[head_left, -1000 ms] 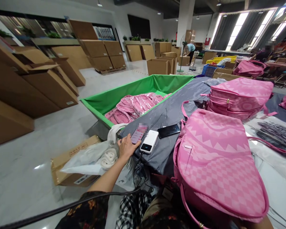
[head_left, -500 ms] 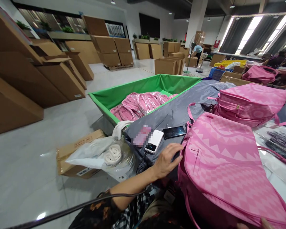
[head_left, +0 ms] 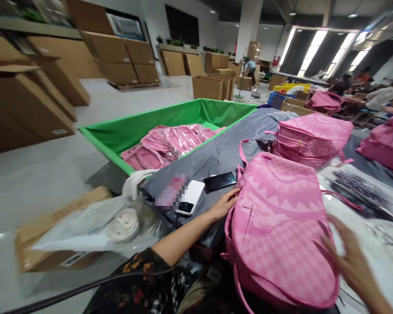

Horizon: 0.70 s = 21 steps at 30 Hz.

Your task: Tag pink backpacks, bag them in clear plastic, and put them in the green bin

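Observation:
A pink patterned backpack (head_left: 281, 231) with sawtooth and checkered print lies front up on the table before me. My left hand (head_left: 225, 205) reaches to its upper left side, fingers stretched out and touching the edge. At the opposite side is my right hand (head_left: 349, 248), blurred, with its fingers apart along the backpack's right edge. Beyond my left hand lie a black phone (head_left: 220, 182) and a white power bank (head_left: 190, 197). A second pink backpack (head_left: 314, 137) stands just behind the first.
Left of the grey-covered table (head_left: 196, 163), a green bin (head_left: 144, 120) holds several plastic-wrapped pink items. A cardboard box (head_left: 32, 244) with plastic and a white roll sits on the floor. Another pink bag (head_left: 384, 144) is at the right. Large cartons and people are farther back.
My view has swung right. The backpack has turned to lie straighter before me. My right hand has come up from its lower edge to its right side; my left hand stays at the left side.

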Motion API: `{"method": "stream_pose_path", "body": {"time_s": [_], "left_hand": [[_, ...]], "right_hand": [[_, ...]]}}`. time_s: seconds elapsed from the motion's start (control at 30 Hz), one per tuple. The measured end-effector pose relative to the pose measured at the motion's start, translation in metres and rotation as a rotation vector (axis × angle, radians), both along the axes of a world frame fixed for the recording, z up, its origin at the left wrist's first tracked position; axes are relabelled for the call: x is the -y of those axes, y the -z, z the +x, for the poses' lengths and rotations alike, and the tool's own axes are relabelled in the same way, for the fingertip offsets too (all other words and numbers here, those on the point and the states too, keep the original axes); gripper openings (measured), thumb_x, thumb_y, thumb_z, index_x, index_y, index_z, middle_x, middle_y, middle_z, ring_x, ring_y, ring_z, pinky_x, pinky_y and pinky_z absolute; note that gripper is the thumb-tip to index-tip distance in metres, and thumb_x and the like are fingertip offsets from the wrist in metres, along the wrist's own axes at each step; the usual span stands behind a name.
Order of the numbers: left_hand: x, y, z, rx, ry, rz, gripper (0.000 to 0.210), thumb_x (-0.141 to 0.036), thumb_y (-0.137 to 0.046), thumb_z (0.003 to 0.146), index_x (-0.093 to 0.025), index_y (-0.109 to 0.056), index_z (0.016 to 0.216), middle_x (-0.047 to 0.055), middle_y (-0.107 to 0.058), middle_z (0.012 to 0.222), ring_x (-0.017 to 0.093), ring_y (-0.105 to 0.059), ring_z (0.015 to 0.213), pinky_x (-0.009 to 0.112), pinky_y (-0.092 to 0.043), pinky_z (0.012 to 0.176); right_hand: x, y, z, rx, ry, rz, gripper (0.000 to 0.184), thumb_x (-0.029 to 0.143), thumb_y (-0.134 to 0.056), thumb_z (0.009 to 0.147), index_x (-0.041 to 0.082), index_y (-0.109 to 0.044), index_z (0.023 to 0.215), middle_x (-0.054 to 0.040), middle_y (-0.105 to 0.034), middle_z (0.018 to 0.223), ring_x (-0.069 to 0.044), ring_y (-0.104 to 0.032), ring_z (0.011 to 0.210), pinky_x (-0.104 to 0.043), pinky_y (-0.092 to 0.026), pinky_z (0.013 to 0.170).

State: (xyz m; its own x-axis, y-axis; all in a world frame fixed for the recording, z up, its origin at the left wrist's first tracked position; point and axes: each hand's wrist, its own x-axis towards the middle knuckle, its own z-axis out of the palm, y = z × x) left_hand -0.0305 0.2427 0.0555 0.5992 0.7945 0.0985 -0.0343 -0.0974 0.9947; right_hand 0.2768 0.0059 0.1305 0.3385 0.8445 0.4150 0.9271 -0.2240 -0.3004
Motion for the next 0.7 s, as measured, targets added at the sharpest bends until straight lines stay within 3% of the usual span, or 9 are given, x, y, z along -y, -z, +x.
{"method": "stream_pose_path", "body": {"time_s": [0.13,0.23,0.3,0.4,0.47,0.53,0.6,0.7], "left_hand": [[0.014,0.008,0.005,0.277,0.093,-0.429,0.077,-0.043,-0.076,0.083,-0.034,-0.043,0.152,0.006,-0.051,0.153,0.029,-0.054,0.133,0.042,-0.049,0.107],[0.016,0.01,0.011,0.229,0.05,-0.381,0.07,-0.042,-0.07,0.087,-0.035,-0.043,0.151,0.006,-0.052,0.152,0.027,-0.055,0.133,0.042,-0.049,0.107],[0.012,0.01,0.016,0.118,-0.039,-0.238,0.062,-0.036,-0.065,0.088,-0.031,-0.047,0.148,0.007,-0.056,0.147,0.026,-0.055,0.132,0.042,-0.047,0.109],[0.003,0.009,0.023,-0.043,-0.137,0.024,0.051,-0.028,-0.065,0.083,-0.023,-0.057,0.132,0.009,-0.062,0.136,0.025,-0.058,0.126,0.042,-0.045,0.109],[-0.002,0.008,0.028,-0.118,-0.148,0.128,0.035,-0.028,-0.063,0.081,-0.019,-0.062,0.115,0.009,-0.067,0.121,0.024,-0.063,0.113,0.041,-0.048,0.104],[-0.004,0.006,0.031,-0.163,-0.148,0.163,0.022,-0.027,-0.059,0.081,-0.018,-0.063,0.101,0.008,-0.069,0.108,0.024,-0.064,0.102,0.04,-0.05,0.097],[-0.005,0.003,0.031,-0.192,-0.146,0.183,0.017,-0.025,-0.056,0.082,-0.018,-0.063,0.096,0.007,-0.069,0.101,0.024,-0.064,0.097,0.037,-0.05,0.093],[-0.005,0.0,0.026,-0.25,-0.153,0.215,0.011,-0.027,-0.053,0.086,-0.02,-0.061,0.09,0.002,-0.068,0.087,0.02,-0.064,0.085,0.033,-0.05,0.085]], "right_hand": [[-0.021,0.037,-0.026,0.024,-0.016,-0.08,0.058,0.062,-0.039,0.096,0.024,-0.059,0.135,-0.0146,-0.035,0.153,-0.036,-0.041,0.141,-0.057,-0.043,0.111],[-0.014,0.045,-0.025,0.109,-0.028,-0.064,0.05,0.053,-0.041,0.1,0.024,-0.058,0.137,-0.0137,-0.036,0.152,-0.033,-0.044,0.139,-0.053,-0.047,0.108],[-0.01,0.034,-0.019,0.19,-0.053,-0.067,0.045,0.047,-0.042,0.101,0.023,-0.06,0.135,-0.0154,-0.041,0.149,-0.032,-0.051,0.132,-0.051,-0.052,0.102],[-0.021,-0.001,-0.026,0.397,-0.104,-0.062,0.036,0.038,-0.044,0.101,0.019,-0.068,0.121,-0.0189,-0.056,0.135,-0.035,-0.056,0.123,-0.056,-0.052,0.096],[-0.043,-0.027,-0.05,0.488,-0.182,-0.036,0.03,0.03,-0.045,0.101,0.019,-0.07,0.113,-0.0194,-0.062,0.128,-0.035,-0.058,0.119,-0.055,-0.051,0.095],[-0.076,-0.048,-0.088,0.473,-0.358,-0.078,0.027,0.024,-0.046,0.101,0.019,-0.068,0.115,-0.0173,-0.067,0.122,-0.028,-0.064,0.106,-0.044,-0.054,0.088],[-0.113,-0.056,-0.128,0.414,-0.561,-0.309,0.022,0.022,-0.05,0.1,0.019,-0.066,0.114,-0.0129,-0.07,0.112,-0.022,-0.067,0.095,-0.033,-0.054,0.078],[-0.161,-0.051,-0.168,0.442,-0.566,-0.613,0.02,0.011,-0.05,0.096,0.013,-0.064,0.111,-0.0138,-0.071,0.102,-0.024,-0.068,0.093,-0.029,-0.052,0.071]]}}
